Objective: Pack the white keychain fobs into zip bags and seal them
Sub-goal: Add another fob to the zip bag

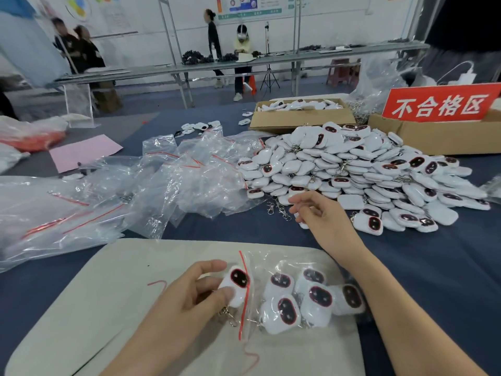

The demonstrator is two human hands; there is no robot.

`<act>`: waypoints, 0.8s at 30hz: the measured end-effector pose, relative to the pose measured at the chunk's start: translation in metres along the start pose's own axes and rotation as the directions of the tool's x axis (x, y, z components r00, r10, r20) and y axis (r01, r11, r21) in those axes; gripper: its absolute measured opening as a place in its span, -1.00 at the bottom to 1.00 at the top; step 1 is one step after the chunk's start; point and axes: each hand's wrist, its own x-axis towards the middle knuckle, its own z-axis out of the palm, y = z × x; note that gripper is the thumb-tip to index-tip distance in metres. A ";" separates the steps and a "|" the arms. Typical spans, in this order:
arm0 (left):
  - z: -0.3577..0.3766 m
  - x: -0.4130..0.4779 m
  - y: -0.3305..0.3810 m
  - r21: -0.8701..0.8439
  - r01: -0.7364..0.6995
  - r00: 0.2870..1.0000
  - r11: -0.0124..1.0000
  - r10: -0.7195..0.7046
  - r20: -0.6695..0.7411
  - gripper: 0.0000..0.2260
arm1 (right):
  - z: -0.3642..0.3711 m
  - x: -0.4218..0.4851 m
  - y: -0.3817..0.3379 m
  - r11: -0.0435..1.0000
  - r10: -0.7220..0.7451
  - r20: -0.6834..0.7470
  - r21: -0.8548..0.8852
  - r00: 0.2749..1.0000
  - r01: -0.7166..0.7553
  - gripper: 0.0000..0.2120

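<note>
My left hand (pixel 193 293) pinches a fob (pixel 238 279) at the zip bag (pixel 267 263) mouth; right hand (pixel 317 213) is loose-fingered and empty by the pile (pixel 339 164).

White fobs (pixel 352 169), dark red-rimmed ovals; clear bags (pixel 189 172), red zip stripes; cream mat (pixel 108 294) near; navy cloth (pixel 433 267); pink sheet (pixel 84 151) far left; red sign (pixel 442 105), white characters, far right.

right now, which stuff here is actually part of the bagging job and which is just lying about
In the job:
left hand gripping a fob at the zip bag mouth
right hand at the fob pile
empty zip bags
mat

Lying about:
pink paper
red sign
clear stand
</note>
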 end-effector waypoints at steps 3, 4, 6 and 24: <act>0.001 0.004 0.008 0.071 -0.013 1.000 0.997 0.014 -0.016 -0.82 | 0.001 0.000 0.001 1.000 0.002 0.004 -0.001 1.000 -0.002 -0.62; 0.002 0.006 0.010 0.092 -0.012 0.999 0.996 0.016 -0.041 -0.84 | 0.001 0.001 0.001 1.000 0.000 0.005 -0.001 1.000 0.000 -0.62; 0.006 0.009 0.013 0.139 0.022 0.997 0.990 -0.012 -0.072 -0.87 | 0.001 0.001 0.001 1.000 -0.003 0.007 -0.003 1.000 0.003 -0.63; 0.035 0.013 0.015 0.081 0.111 0.955 0.991 -0.084 -0.285 -0.94 | -0.001 0.000 -0.001 1.000 0.017 0.021 -0.014 1.000 -0.016 -0.70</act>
